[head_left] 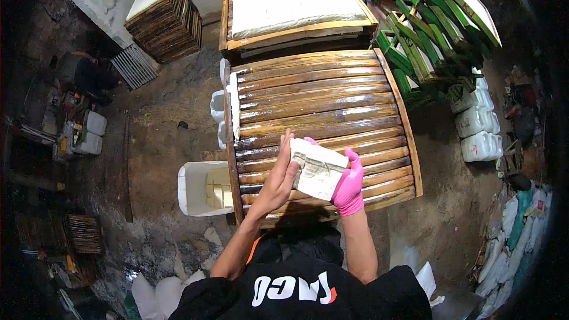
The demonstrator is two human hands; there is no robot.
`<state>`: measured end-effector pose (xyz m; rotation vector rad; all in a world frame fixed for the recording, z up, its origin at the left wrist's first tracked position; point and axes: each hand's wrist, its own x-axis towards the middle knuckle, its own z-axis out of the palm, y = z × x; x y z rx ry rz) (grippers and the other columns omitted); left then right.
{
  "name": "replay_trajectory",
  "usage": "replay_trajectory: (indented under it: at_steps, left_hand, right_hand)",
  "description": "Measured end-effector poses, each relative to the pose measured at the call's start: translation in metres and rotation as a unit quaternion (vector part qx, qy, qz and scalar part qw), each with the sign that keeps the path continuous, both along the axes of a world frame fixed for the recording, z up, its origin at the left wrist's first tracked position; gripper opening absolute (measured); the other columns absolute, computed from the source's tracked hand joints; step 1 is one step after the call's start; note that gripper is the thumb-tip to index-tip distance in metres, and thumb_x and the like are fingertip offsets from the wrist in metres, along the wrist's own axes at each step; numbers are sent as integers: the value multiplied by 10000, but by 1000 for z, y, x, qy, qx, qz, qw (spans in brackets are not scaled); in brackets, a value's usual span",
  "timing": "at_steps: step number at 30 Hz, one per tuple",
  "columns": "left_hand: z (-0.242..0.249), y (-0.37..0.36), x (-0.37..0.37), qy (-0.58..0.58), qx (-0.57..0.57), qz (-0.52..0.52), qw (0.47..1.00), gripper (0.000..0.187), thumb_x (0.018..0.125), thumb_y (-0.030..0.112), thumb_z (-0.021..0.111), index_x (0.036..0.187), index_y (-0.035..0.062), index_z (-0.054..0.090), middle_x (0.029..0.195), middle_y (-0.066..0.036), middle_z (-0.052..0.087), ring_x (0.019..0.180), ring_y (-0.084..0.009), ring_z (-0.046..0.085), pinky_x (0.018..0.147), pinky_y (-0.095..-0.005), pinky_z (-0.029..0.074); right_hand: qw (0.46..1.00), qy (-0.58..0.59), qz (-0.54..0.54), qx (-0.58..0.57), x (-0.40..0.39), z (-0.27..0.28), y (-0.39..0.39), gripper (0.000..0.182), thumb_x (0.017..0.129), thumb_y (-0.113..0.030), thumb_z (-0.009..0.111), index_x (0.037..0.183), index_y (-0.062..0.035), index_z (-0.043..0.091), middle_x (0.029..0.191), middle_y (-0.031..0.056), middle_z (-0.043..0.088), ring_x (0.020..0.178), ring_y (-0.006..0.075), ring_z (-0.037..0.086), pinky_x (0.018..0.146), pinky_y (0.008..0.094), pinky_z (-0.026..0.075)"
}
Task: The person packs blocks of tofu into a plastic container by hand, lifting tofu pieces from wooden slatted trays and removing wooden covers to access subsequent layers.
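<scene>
Between my two hands I hold a white tofu-like block (319,170), tilted, with a creased cloth pattern on its face. My left hand (277,176), bare, presses along its left side with the thumb on the face. My right hand (349,186), in a pink glove, grips the right edge, and a pink fingertip shows behind the top. Beneath is a wet rack of brown slats (320,104) in a wooden frame. A narrow white strip (234,105) lies along the rack's left edge.
A large white slab (296,0) sits in a wooden frame beyond the rack. At left stands an open white tub (189,192) with pale blocks inside. Green frames (430,29) are stacked at right, above white jugs (477,121). A person (86,77) is at far left.
</scene>
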<state>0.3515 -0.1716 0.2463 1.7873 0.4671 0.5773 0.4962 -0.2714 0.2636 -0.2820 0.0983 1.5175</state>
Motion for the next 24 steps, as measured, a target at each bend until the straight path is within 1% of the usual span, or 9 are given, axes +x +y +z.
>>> replay_trajectory:
  at_steps: [4, 12, 15, 17, 19, 21, 22, 23, 24]
  left_hand:
    - [6, 0, 0, 31, 42, 7, 999, 620, 1010, 193, 385, 1490, -15, 51, 1562, -183, 77, 1442, -273, 102, 1151, -362, 120]
    - [-1, 2, -6, -82, -195, -23, 977, 676, 980, 183, 483, 1491, 7, 77, 1543, -212, 143, 1433, -284, 155, 1150, -350, 149]
    - [-13, 5, -4, -7, -105, 1, 994, 653, 975, 211, 508, 1485, 14, 151, 1529, -205, 196, 1426, -253, 179, 1142, -338, 170]
    - [-10, -7, -1, -7, -202, -10, 979, 636, 986, 360, 467, 1474, 31, 228, 1504, -147, 278, 1370, -262, 298, 1134, -371, 205]
    - [-9, -9, -4, -9, -145, -3, 989, 636, 993, 359, 464, 1474, 19, 225, 1449, -130, 367, 1326, -227, 351, 1104, -339, 260]
    - [-11, -7, -3, -92, -396, -30, 913, 739, 970, 568, 331, 1471, 32, 238, 1450, -136, 368, 1324, -231, 362, 1103, -351, 280]
    - [-6, -7, -9, -61, -442, -12, 895, 878, 908, 704, 159, 1471, 35, 229, 1452, -139, 368, 1324, -234, 376, 1095, -370, 318]
    - [5, -3, -10, -121, -508, -90, 848, 925, 881, 732, 116, 1471, 27, 214, 1455, -143, 366, 1323, -242, 389, 1078, -391, 356]
    - [1, -5, -12, -117, -509, -78, 849, 935, 870, 747, 139, 1464, 30, 230, 1449, -152, 373, 1312, -259, 407, 1064, -408, 376]
  right_hand:
    - [999, -18, -24, 19, -6, -10, -4, 811, 849, -515, 380, 1431, 44, 300, 1454, 177, 381, 1288, 328, 436, 1104, 408, 302]
    - [999, -20, -34, 14, -2, -13, -12, 808, 851, -507, 346, 1416, 70, 308, 1431, 212, 397, 1277, 344, 444, 1106, 409, 300]
    - [999, -17, -29, 7, -4, -11, -13, 798, 861, -498, 329, 1408, 82, 313, 1425, 220, 402, 1276, 347, 444, 1110, 399, 294]
    - [1000, -13, -22, 5, -4, -11, -13, 791, 868, -493, 318, 1402, 91, 316, 1421, 225, 405, 1275, 348, 444, 1113, 393, 291]
    - [1000, -12, -17, 2, -4, -12, -13, 786, 875, -487, 307, 1397, 99, 319, 1417, 231, 408, 1275, 350, 444, 1115, 386, 287]
    - [1000, -13, -21, -8, -5, -14, -17, 785, 879, -487, 303, 1394, 106, 321, 1417, 232, 407, 1279, 348, 439, 1117, 382, 284]
    - [999, -15, -27, -15, -4, -15, -20, 787, 881, -489, 305, 1393, 107, 321, 1419, 231, 406, 1284, 346, 435, 1118, 380, 282]
    - [999, -16, -30, -23, -5, -18, -22, 791, 883, -495, 308, 1392, 111, 321, 1423, 228, 402, 1294, 341, 425, 1119, 378, 279]
    - [999, -17, -29, -28, -3, -21, -21, 795, 886, -500, 311, 1391, 115, 320, 1427, 225, 399, 1303, 336, 416, 1120, 375, 275]
